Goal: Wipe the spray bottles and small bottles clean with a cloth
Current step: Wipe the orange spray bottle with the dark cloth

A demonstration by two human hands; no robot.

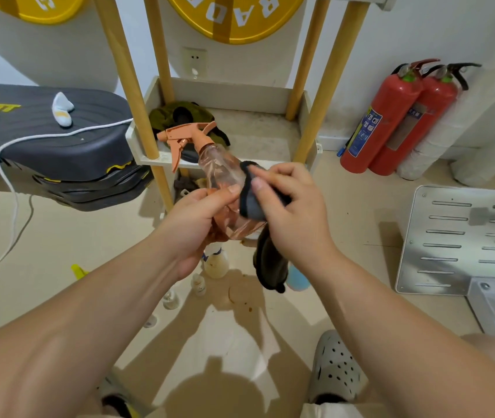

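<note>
Fingers of the left hand (198,227) are curled round the lower body of a spray bottle (223,179), as seen in the head view. The bottle, made of clear pink plastic with an orange trigger head, is held in front of a shelf (270,99) with yellow posts. It is tilted, with its head pointed up and left toward the shelf's front left post.

A dark cloth (250,203) is pinched in the right hand (296,221) and pressed against the bottle's right side by thumb and fingers. The cloth's loose end is left hanging below that hand.

On the floor in front of the shelf, under the hands, a white bottle (216,263) is stood upright. Small bottles (198,285) are set in a row that runs from it away from the shelf and to the left. A blue object (297,279) is partly hidden behind the right wrist.

A green rag (177,114) is bunched at the left of the shelf's tray. To the right of the shelf, two red extinguishers (391,125) are leaned at the wall. A slotted metal plate (463,236) is laid on the floor farther forward. To the left of the shelf, a dark board (59,140) is crossed by a white cable (14,188). A grey shoe (335,366) is seen well in front of the shelf.
</note>
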